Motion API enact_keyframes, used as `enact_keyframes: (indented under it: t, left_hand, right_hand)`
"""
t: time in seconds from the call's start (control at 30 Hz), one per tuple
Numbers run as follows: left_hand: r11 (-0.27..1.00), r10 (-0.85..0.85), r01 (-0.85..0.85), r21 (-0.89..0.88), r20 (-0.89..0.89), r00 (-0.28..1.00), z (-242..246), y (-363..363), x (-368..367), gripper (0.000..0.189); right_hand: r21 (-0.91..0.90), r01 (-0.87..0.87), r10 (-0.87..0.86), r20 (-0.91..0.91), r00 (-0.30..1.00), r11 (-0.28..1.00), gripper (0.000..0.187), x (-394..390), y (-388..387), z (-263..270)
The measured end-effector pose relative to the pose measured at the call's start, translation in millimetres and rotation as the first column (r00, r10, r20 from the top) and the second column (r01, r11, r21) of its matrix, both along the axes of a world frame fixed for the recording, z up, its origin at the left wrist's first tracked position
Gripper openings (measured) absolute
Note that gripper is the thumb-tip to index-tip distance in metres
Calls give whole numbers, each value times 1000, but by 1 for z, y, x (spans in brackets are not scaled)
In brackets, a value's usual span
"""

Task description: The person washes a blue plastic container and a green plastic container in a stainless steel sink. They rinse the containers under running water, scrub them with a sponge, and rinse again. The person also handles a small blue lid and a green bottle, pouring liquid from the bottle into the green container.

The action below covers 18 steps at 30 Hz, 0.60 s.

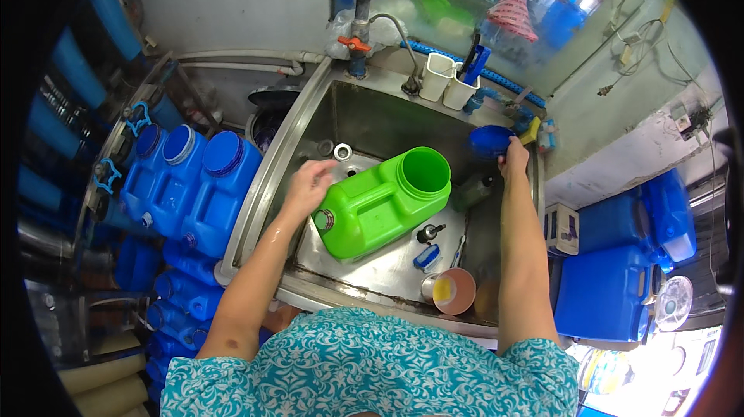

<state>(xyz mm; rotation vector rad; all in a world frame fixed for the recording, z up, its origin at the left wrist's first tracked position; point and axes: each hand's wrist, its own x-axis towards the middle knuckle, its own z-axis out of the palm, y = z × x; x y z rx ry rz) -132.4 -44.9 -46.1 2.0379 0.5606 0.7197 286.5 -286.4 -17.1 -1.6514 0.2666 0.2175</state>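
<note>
A green plastic jug (378,202) with a wide uncapped mouth and a small capped spout lies on its side in the stainless steel sink (383,295). My left hand (311,184) is beside the jug's spout end, fingers apart and holding nothing. At the sink's right back corner, my right hand (514,156) grips the edge of a round blue lid (491,141). On the sink floor are a blue scrub brush (427,256), a black fitting (430,233), a toothbrush (458,251) and a pinkish cup (457,292) with something yellow inside. A clear bottle (474,193) leans at the right wall.
Blue plastic jugs (221,196) crowd the left side, and more blue jugs (601,292) stand at the right. White holders (437,77) and a yellow sponge (530,131) sit on the back ledge. A pipe with an orange valve handle (354,44) rises behind the sink.
</note>
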Motion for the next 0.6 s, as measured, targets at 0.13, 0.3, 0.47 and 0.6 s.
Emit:
enact_keyframes:
  t: [0.13, 0.3, 0.47, 0.6]
  left_hand:
    - [992, 92, -105, -68, -166, 982, -3, -3, -49, 25]
    - [993, 66, -89, -73, -271, 960, 2, -49, -72, 39]
    - [995, 103, -104, 7, -241, 965, -1, -75, -55, 49]
    - [894, -13, 35, 447, -53, 999, -6, -48, -28, 47]
  right_hand:
    - [228, 6, 12, -79, 997, 974, 35, 33, 17, -21]
    - [428, -11, 31, -40, 999, 904, 55, 43, 34, -20]
    - [-112, -281, 286, 35, 958, 953, 78, -11, 28, -8]
    - [-205, -678, 703, 321, 634, 706, 79, -78, 21, -22]
